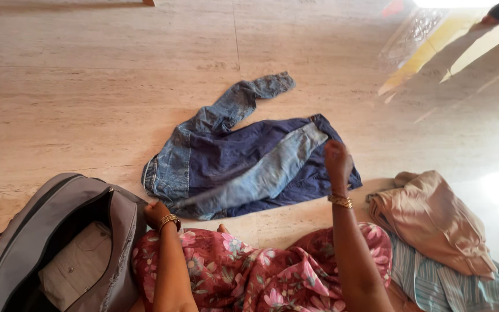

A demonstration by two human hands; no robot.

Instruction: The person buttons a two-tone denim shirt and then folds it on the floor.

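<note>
Pale beige polished stone floor [88, 86] fills the frame, sunlit at the upper right. Blue denim jacket with lighter faded sleeves [244, 159] lies spread flat at the centre, one sleeve angled toward the upper centre, the other folded across its dark body. Grey fabric travel bag, unzipped [36, 231], sits at the lower left, a beige folded garment [79, 263] inside it. Pink floral skirt [249, 271] covers the person's lap at the lower centre. Tan crumpled cloth [434, 219] rests on a striped pale-blue fabric [446, 283] at the lower right. Right hand [338, 162], gold bangle at the wrist, rests on the jacket's right edge, fingers curled together, grip unclear. Left hand [156, 212], also bangled, touches the jacket's lower left corner beside the bag; its fingers are hidden.
</note>
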